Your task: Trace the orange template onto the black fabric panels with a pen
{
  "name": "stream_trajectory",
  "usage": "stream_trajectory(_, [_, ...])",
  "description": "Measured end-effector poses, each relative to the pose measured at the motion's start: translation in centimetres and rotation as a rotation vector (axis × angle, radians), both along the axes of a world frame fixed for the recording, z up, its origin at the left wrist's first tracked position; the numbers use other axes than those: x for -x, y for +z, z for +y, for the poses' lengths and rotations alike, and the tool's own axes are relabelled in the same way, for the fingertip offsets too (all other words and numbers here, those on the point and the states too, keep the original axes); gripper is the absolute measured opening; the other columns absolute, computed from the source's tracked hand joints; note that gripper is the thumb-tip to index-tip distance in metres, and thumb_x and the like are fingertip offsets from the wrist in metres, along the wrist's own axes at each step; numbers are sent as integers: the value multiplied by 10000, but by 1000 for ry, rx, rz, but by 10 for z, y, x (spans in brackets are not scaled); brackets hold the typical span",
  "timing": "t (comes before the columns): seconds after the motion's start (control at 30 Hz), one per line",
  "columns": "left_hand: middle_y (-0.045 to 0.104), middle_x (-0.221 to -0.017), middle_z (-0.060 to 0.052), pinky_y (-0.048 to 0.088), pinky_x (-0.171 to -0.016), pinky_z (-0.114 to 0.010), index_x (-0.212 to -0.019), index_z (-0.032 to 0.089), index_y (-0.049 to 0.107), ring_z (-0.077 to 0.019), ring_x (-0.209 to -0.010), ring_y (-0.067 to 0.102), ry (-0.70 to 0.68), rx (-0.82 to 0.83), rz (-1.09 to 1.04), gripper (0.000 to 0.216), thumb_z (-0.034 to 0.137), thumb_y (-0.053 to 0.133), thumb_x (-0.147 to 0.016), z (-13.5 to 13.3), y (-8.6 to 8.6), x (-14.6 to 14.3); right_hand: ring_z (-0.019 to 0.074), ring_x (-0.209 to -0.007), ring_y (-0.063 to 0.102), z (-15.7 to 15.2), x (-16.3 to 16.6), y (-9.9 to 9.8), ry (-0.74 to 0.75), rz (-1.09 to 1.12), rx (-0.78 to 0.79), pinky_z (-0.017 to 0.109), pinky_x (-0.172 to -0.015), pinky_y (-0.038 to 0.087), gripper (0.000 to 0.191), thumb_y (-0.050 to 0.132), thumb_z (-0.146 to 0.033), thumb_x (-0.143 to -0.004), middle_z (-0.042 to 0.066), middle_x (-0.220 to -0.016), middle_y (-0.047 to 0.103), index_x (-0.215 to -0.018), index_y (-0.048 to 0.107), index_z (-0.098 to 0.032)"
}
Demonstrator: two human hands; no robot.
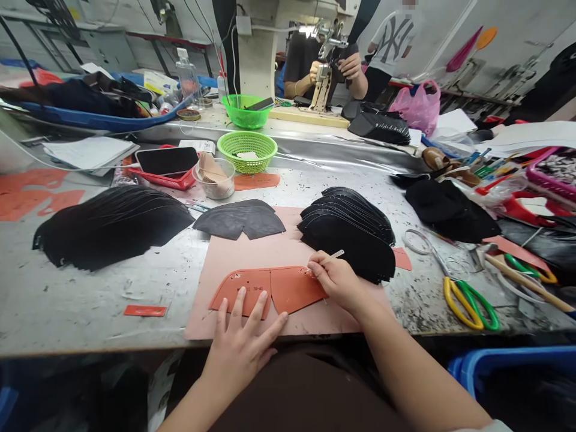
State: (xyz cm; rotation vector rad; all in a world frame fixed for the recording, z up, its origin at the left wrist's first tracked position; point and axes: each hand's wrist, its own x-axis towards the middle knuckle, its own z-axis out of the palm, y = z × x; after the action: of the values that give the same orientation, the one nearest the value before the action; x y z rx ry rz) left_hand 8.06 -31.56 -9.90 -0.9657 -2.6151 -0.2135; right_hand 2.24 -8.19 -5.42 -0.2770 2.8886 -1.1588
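Observation:
An orange template (288, 290) with printed numbers and a notch at its lower middle lies on a pink sheet (202, 318). My left hand (245, 336) rests on its lower left part, fingers spread. At the upper right edge of the template, my right hand (333, 276) pinches a thin pale marking pen (337, 254), its tip hidden by the fingers. Just right of it is a fanned stack of black cut pieces (355, 234). A single black notched piece (240, 219) lies behind the template, and a larger black stack (112, 225) spreads out to the left.
Scissors (470, 303) with yellow and green handles and a hammer (526, 276) lie at the right. Farther back are a green basket (247, 150), a clear tub (215, 180) and a phone (166, 161). Across the bench a person's hands (351, 65) work at a sewing machine (321, 84).

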Motion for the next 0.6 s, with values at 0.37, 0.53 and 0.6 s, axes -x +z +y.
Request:
stream_trajectory(0.37, [486,-1313,-55,210,-978,-590,-1223,438,495,-422,-1191,385,3,-19,-17,636,507,730,-636,0,-2,-1,135,-579,535,0,4,-6,-19,-45,98,237,-565,402,207,362,-316,-893,-14,-627,534,-778,489,-199])
stream_trajectory(0.53, [500,-1300,-54,216,-978,-572,-1201,431,519,-417,-1175,405,7,-16,-10,635,520,744,-614,0,0,-1,140,-611,551,-2,8,-3,61,-87,105,246,-590,417,220,367,-313,-887,7,-677,572,-747,492,-197])
stream_trajectory(0.6, [496,-1305,-52,213,-976,-572,-1210,435,508,-418,-1181,398,11,-1,-17,639,539,732,-621,0,0,-2,143,-597,559,-5,11,1,45,-107,102,247,-583,419,213,372,-306,-884,2,-644,568,-738,485,-198])
